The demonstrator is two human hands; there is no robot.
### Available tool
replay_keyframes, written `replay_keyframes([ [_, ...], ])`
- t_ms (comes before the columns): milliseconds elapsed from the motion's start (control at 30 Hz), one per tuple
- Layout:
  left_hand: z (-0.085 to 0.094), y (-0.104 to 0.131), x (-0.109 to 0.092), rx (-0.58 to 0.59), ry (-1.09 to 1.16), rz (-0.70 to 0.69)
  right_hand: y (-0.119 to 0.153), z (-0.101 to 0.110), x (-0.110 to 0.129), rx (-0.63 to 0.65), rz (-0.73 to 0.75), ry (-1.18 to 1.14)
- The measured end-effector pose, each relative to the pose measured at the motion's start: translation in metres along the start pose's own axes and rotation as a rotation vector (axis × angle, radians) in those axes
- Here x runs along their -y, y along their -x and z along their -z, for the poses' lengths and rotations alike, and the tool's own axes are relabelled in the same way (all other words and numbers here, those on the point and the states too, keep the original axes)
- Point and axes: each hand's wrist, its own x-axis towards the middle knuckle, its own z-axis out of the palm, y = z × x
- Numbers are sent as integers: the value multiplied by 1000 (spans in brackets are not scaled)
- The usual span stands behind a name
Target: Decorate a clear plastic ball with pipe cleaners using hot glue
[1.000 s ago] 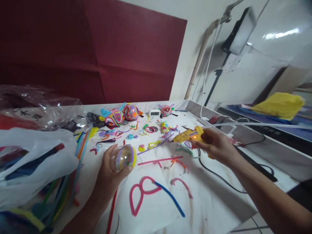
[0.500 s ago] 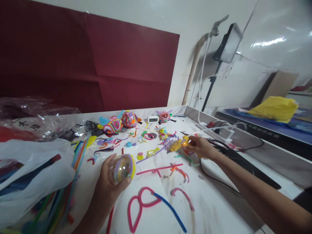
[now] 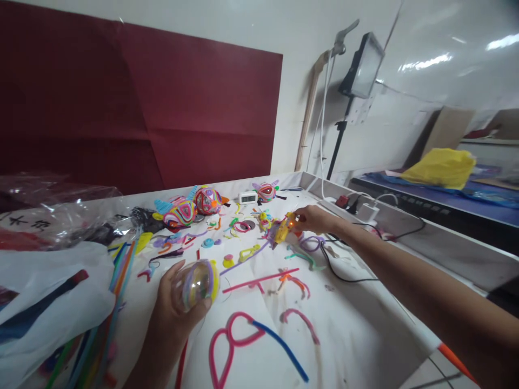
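My left hand (image 3: 178, 305) is wrapped round a clear plastic ball (image 3: 192, 289), which has lilac and yellow pipe cleaner bands around its right side. On the far side of the table, the fingers of my right hand (image 3: 316, 220) are closed on the back of a yellow hot glue gun (image 3: 283, 229) with a small orange light glowing on it. The gun's nose points down and left, beside a cluster of small colourful pieces (image 3: 265, 220). Below the ball's right side lies a pink pipe cleaner shape (image 3: 231, 337) of two loops, joined to a blue pipe cleaner (image 3: 284, 348).
Several decorated balls (image 3: 178, 212) stand along the back near a small white digital display (image 3: 248, 198). Pipe cleaners (image 3: 121, 270) and plastic bags (image 3: 52, 286) crowd the left. A black cable (image 3: 344, 278) runs under my right arm; a white charger (image 3: 368, 212) sits at the right edge.
My right hand has carried the glue gun a little left and away from me, turning its nose further down. The ball stays in my left hand. The whole view has shifted slightly.
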Motion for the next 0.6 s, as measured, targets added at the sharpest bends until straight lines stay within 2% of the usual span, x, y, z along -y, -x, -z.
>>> replay_keyframes([
  [100, 0, -1, 0, -6, -6, 4, -10, -8, -4, 34, -3, 44],
  [200, 0, -1, -1, -16, -2, 5, -10, -17, -4, -3, 12, 91],
  [367, 0, -2, -2, -12, 1, -12, 15, -29, 11, -111, 134, 165],
  [500, 0, -1, -2, -1, -16, -13, 31, -42, 25, -50, 280, 201],
  [600, 1, -1, -4, 8, -21, -18, 34, -50, 31, -30, 318, 251],
])
